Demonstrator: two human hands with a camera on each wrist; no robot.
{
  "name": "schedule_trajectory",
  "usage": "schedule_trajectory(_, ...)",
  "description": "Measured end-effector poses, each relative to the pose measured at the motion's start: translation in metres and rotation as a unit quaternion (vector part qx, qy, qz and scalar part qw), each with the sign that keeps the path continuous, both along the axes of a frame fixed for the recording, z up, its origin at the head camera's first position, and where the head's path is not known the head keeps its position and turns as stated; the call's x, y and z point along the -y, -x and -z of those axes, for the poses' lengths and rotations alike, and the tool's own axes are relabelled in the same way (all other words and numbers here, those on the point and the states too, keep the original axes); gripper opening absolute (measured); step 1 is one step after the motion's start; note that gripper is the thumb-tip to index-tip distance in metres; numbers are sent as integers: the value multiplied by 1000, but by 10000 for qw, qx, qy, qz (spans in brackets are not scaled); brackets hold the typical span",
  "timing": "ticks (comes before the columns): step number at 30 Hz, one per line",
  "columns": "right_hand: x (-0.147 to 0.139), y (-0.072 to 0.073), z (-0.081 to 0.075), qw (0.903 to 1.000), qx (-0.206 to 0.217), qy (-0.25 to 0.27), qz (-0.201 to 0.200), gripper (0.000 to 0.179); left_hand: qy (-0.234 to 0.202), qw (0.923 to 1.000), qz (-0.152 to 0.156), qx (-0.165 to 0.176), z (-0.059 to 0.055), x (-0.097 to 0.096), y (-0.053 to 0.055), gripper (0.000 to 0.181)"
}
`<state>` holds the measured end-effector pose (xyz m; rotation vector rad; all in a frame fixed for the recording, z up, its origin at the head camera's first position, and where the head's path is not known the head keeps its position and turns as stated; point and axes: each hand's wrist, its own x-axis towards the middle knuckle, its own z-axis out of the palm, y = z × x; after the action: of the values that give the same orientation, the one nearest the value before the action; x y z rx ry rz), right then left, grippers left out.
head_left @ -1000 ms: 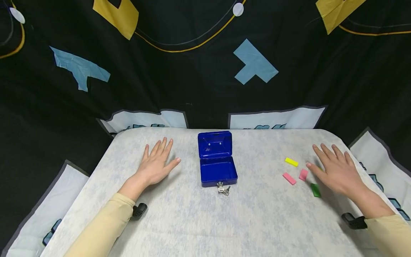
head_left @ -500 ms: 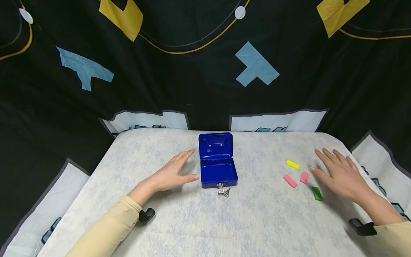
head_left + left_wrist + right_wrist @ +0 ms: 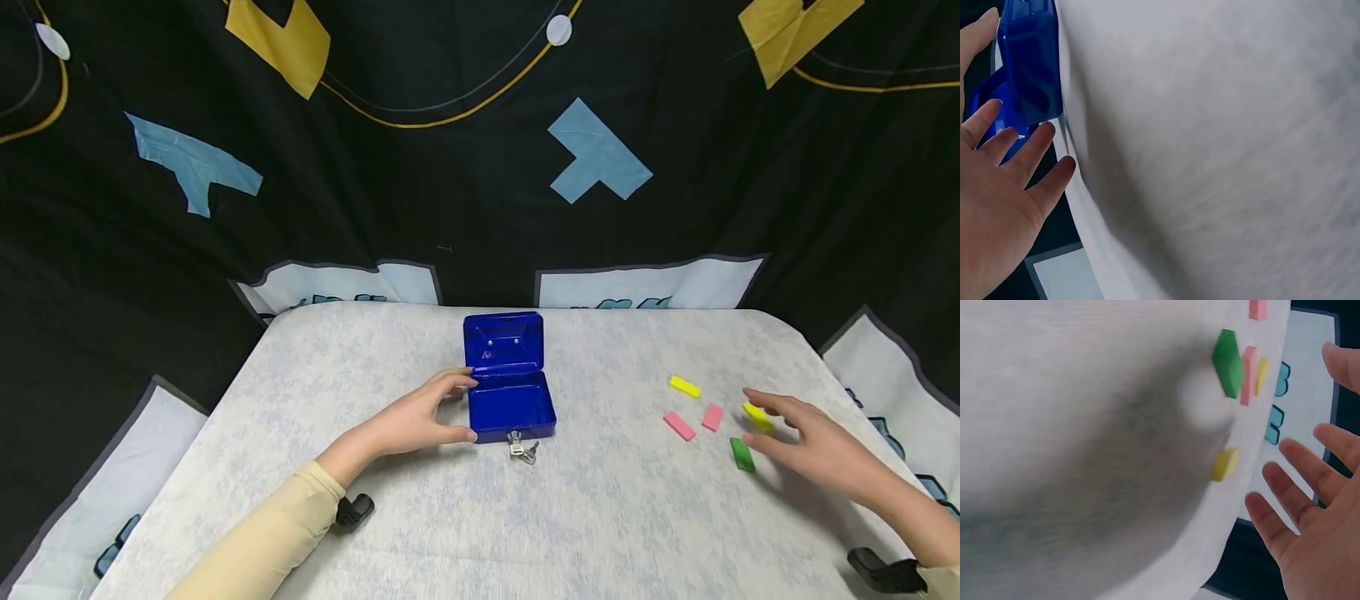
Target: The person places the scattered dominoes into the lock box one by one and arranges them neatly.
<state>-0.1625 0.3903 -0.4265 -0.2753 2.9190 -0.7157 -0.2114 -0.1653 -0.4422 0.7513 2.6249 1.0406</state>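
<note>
A blue metal cash box (image 3: pixel 512 408) stands on the table with its lid raised and leaning back; its inside is bare. A silver latch with small keys (image 3: pixel 522 447) hangs at its front. My left hand (image 3: pixel 408 421) is at the box's left side, thumb by the near corner and fingertips right at the side wall. In the left wrist view its fingers (image 3: pixel 1035 153) are spread and loosely bent. My right hand (image 3: pixel 817 442) hovers palm down with relaxed fingers, holding nothing, over a yellow block (image 3: pixel 757 417). A green block (image 3: pixel 742 455) lies just left of its thumb.
Left of the right hand, two pink blocks (image 3: pixel 678 426) and another yellow block (image 3: pixel 684 387) lie flat on the pale cloth-covered table (image 3: pixel 600 517). A black curtain (image 3: pixel 480 208) with taped shapes hangs behind the far edge. Each wrist carries a black camera mount (image 3: pixel 354 511).
My left hand has moved right to the box's side. The right hand has drawn nearer and turned, its fingers bending, and a second yellow block has come into view under it.
</note>
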Motion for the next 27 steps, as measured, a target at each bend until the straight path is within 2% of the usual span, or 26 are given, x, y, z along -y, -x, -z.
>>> schedule_trajectory(4, -5, -8, 6, 9995, 51, 284, -123, 76, 38, 10000, -1, 33, 1, 0, 0, 75)
schedule_trajectory(12, -8, -11, 20, 9987, 371, 282, -210, 78, -86, 9997, -85, 196, 1, 0, 5, 57)
schedule_trajectory(16, -9, -10, 23, 9983, 370, 311, -312, 78, 179, 9996, -154, 120, -8, -6, 9, 50)
schedule_trajectory(21, -11, -8, 26, 9965, 642, 434, -327, 78, 665, 9972, -253, 228, -22, -14, 10, 49)
schedule_trajectory(27, -13, -3, 27, 9939, 841, 658, -266, 76, 944, 9952, -167, 188, -33, -20, 9, 49)
